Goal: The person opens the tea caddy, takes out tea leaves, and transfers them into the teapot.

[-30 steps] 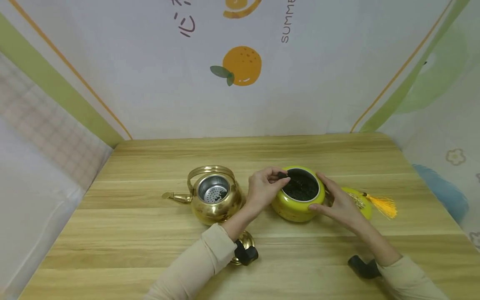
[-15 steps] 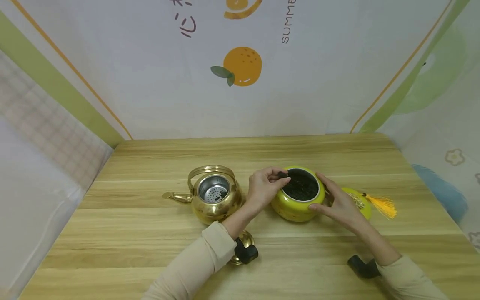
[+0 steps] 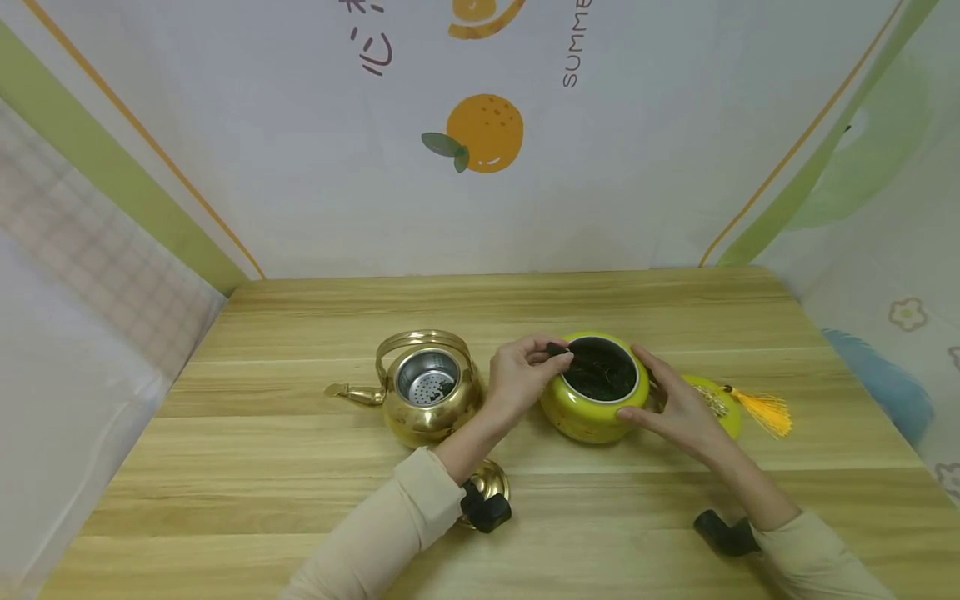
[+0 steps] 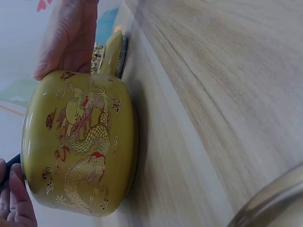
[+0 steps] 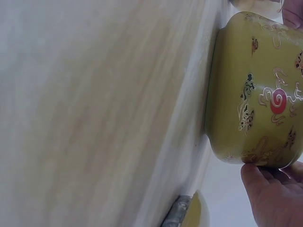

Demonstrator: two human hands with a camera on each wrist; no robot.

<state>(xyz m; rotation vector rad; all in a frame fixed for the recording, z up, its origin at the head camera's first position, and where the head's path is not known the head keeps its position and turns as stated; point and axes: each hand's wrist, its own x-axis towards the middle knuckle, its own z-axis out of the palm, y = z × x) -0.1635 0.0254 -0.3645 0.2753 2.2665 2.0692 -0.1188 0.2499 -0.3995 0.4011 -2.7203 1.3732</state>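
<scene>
A yellow tea jar (image 3: 592,421) with a dragon pattern stands uncovered on the table, dark tea leaves (image 3: 603,371) inside. My right hand (image 3: 678,408) grips its right side, thumb at the front and fingers behind. At the left rim, my left hand (image 3: 517,375) pinches a small black stick-like thing (image 3: 557,348); its far end cannot be made out. To the left sits a brass teapot (image 3: 431,421), its lid off. A few dark leaves (image 3: 446,389) lie in its metal strainer (image 3: 429,387).
The jar's yellow lid (image 3: 708,396) with an orange tassel (image 3: 765,412) lies behind my right hand. A brass teapot lid (image 3: 491,479) is partly hidden under my left wrist. A printed cloth (image 3: 600,208) hangs behind the wooden table (image 3: 262,483).
My left hand has shifted slightly left, with the black thing still pinched. The right hand and jar have hardly moved.
</scene>
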